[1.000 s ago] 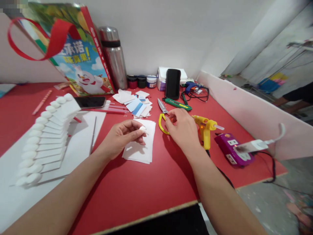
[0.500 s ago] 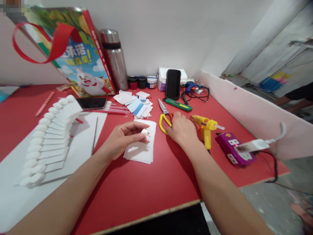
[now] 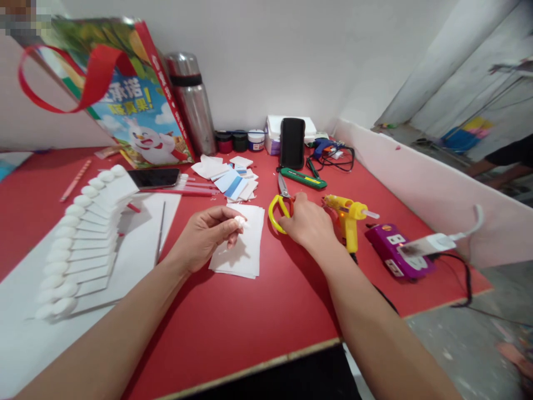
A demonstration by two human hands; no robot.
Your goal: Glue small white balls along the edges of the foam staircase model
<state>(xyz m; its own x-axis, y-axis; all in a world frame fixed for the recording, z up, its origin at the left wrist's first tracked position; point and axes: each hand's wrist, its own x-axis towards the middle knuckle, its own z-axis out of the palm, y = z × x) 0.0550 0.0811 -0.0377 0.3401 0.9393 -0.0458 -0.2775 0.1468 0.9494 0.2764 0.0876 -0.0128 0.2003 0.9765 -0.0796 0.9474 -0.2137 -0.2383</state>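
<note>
My left hand [image 3: 208, 233] pinches a small white lump [image 3: 240, 221] between thumb and fingers, just above a stack of white paper sheets [image 3: 237, 260]. What the lump is made of I cannot make out. My right hand [image 3: 308, 222] is closed at the handles of the scissors [image 3: 275, 214], which lie on the red table with their blades pointing away from me. The yellow handle loop shows on the left; my fingers partly cover the other one. Right of that hand is a yellow glue gun [image 3: 347, 214] with a clear stick in its back.
At left, a curved stepped white model [image 3: 89, 244] edged with rounded white pieces stands on white board [image 3: 20, 333]. Card scraps [image 3: 233, 180], a green utility knife [image 3: 303, 178] and a phone [image 3: 154, 178] lie behind. A purple power strip [image 3: 397, 253] sits right, a steel flask [image 3: 194, 111] at back.
The scissors have turned slightly under my right hand, their tips swinging to the right. My left fingers have closed more tightly around the white lump.
</note>
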